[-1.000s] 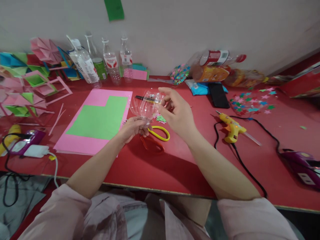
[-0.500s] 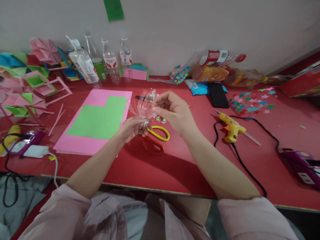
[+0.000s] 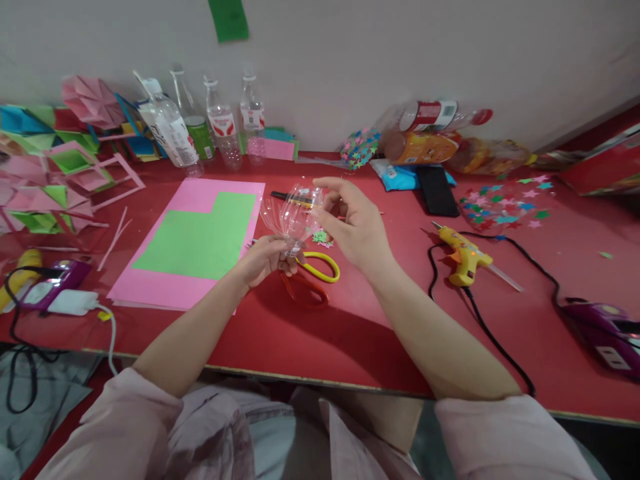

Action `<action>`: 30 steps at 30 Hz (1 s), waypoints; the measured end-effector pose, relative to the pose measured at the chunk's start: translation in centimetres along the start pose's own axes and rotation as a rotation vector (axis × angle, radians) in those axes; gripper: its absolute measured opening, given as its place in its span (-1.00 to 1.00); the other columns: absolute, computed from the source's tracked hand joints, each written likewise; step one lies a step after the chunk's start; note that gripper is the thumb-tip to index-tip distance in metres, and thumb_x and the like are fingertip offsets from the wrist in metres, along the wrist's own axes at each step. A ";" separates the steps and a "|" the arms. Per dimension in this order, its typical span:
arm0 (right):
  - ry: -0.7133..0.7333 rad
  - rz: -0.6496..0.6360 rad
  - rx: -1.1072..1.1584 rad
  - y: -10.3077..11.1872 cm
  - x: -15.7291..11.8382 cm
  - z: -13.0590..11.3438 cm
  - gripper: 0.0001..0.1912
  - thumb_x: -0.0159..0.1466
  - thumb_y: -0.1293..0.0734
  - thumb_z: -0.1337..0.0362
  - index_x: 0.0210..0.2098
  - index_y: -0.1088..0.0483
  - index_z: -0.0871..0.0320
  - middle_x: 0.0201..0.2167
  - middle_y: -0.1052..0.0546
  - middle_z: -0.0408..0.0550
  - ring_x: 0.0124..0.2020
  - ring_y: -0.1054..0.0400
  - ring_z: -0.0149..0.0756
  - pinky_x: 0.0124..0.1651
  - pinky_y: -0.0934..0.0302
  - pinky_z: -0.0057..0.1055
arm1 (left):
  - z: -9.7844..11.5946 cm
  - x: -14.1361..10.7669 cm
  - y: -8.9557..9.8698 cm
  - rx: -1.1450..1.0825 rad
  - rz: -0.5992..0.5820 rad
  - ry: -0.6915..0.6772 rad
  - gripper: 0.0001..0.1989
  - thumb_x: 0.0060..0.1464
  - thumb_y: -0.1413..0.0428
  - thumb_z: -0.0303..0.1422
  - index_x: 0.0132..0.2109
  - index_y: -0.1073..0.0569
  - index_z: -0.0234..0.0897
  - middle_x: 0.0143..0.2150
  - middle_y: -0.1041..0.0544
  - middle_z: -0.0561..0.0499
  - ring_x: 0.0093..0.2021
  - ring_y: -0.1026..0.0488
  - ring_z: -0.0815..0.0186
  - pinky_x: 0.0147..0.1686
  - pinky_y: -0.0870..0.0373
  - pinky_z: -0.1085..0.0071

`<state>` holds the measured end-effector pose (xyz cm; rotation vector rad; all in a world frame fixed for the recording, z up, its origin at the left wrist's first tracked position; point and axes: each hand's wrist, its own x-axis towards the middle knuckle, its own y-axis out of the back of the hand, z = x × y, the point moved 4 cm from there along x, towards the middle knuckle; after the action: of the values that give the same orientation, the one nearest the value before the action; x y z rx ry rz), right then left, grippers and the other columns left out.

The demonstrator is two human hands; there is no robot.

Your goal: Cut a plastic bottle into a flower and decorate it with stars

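Observation:
My left hand (image 3: 267,259) is closed round the neck end of a clear cut plastic bottle top (image 3: 295,220), whose thin strips fan upward and outward. At the strips' right side is my right hand (image 3: 353,220), thumb and index finger apart; whether they touch the plastic I cannot tell. Beneath the hands lie scissors (image 3: 323,267) with one yellow and one red handle loop, their blades mostly hidden by my left hand. Small star-shaped pieces (image 3: 321,236) and a dark, slim tool (image 3: 283,196) show behind the plastic.
Green paper (image 3: 200,237) lies on pink sheets (image 3: 175,293) to the left. Upright bottles (image 3: 220,127) stand by the wall. Right of me are a yellow glue gun (image 3: 465,257) with a trailing cord, a phone (image 3: 437,191), scattered stars (image 3: 505,207) and a purple power strip (image 3: 605,333).
The fingers of my right hand have spread from a pinch at the strips, and the hand has shifted slightly down and right. The strips now spread wider. My left hand keeps its hold.

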<state>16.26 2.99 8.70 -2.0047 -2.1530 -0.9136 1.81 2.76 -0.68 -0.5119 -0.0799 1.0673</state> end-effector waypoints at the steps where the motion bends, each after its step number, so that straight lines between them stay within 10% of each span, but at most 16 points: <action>1: 0.009 0.015 -0.012 0.1 0.0 -0.1 -0.69 0.18 -0.29 0.39 -0.09 -0.35 -0.01 -0.36 -0.32 -0.17 -0.43 -0.22 -0.41 -0.40 -0.20 -0.42 | 0.0 0.0 0.0 -0.002 -0.005 -0.003 -0.69 -0.11 -0.16 -0.29 -0.23 -0.48 -0.43 -0.45 -0.56 -0.08 -0.58 -0.42 0.42 -0.60 -0.31 0.52; 12: -0.065 -0.133 0.256 -0.7 0.0 0.1 -0.91 0.16 -0.29 0.31 -0.33 -0.27 0.10 -0.42 -0.36 -0.19 -0.45 -0.28 -0.46 -0.46 -0.23 -0.47 | 0.2 -0.1 0.0 -0.017 0.011 0.001 -0.71 -0.09 -0.14 -0.30 -0.23 -0.49 -0.44 -0.45 -0.56 -0.08 -0.59 -0.41 0.45 -0.60 -0.29 0.55; 30: 0.253 -0.143 -0.267 -2.5 -0.8 0.4 -0.90 0.19 -0.26 0.40 -0.45 -0.34 0.17 -0.41 -0.33 -0.12 -0.40 -0.22 -0.40 -0.32 -0.15 -0.40 | 0.5 0.1 -0.1 -0.096 0.044 -0.043 -0.79 -0.03 -0.12 -0.29 -0.38 -0.45 -0.40 -0.54 -0.50 -0.01 -0.61 -0.40 0.44 -0.62 -0.30 0.53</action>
<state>14.22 2.45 7.12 -1.7320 -2.1480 -1.4583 1.80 2.94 -0.22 -0.5795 -0.1590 1.1215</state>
